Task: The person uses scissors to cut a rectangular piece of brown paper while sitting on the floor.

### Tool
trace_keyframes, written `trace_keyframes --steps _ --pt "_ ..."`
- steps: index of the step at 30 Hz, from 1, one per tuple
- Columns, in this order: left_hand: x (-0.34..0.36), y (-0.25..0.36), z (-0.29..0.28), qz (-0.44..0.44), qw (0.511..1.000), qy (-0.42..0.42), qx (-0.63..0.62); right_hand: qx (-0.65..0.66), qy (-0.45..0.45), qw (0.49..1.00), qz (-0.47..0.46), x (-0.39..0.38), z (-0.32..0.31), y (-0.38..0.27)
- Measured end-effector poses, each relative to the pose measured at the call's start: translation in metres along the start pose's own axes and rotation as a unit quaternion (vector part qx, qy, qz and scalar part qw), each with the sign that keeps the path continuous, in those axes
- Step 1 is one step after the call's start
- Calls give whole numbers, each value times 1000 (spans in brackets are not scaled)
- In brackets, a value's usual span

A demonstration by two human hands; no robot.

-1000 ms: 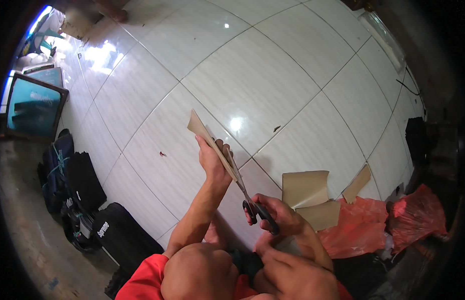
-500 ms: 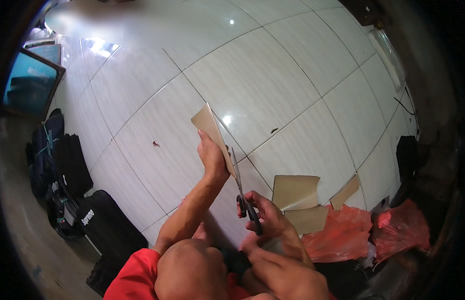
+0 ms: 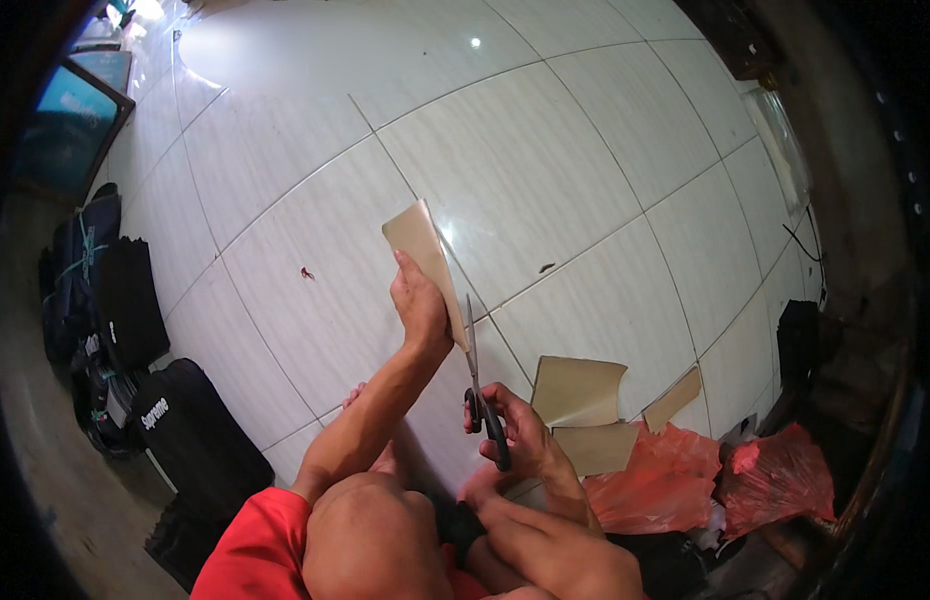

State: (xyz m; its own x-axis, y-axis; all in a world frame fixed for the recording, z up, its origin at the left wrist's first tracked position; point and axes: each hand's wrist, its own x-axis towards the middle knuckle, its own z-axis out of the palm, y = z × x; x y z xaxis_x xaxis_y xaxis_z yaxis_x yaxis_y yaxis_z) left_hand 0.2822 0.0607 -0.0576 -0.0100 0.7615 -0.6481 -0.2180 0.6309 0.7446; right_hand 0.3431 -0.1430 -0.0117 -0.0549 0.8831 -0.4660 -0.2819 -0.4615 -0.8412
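My left hand grips a stiff tan sheet, perhaps cardboard, by its left side and holds it upright at a slant above the floor. In my right hand is a pair of scissors with black handles, fingers and thumb around the loops. Its narrow blades point away from me, at the near right corner of the sheet. Whether they grip the sheet's edge I cannot tell. Right of my right hand lie a larger tan piece, another tan piece and a narrow tan strip.
Red plastic bags lie at the lower right, partly under the tan pieces. Stacked black zip pouches line the left side, with a framed panel behind them. Pale tiles cover the floor; a small dark scrap lies there.
The whole view has shifted slightly. My hands keep nearly the same pose, with the sheet in the left and the scissors in the right; the scissors sit marginally closer to the sheet's corner.
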Motion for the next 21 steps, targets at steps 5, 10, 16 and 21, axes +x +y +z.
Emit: trace_keyframes --steps 5,10,16,21 --pt "-2 1 -5 23 999 -30 -1 44 -7 999 -18 2 2 13" --pt "0 -3 -7 33 999 -24 17 62 -6 998 -27 4 4 16" --pt "-2 -6 -4 16 999 -29 8 83 -9 996 -32 1 4 14" --pt "-7 -3 -2 -44 998 -32 -22 85 -13 996 -20 0 4 9"
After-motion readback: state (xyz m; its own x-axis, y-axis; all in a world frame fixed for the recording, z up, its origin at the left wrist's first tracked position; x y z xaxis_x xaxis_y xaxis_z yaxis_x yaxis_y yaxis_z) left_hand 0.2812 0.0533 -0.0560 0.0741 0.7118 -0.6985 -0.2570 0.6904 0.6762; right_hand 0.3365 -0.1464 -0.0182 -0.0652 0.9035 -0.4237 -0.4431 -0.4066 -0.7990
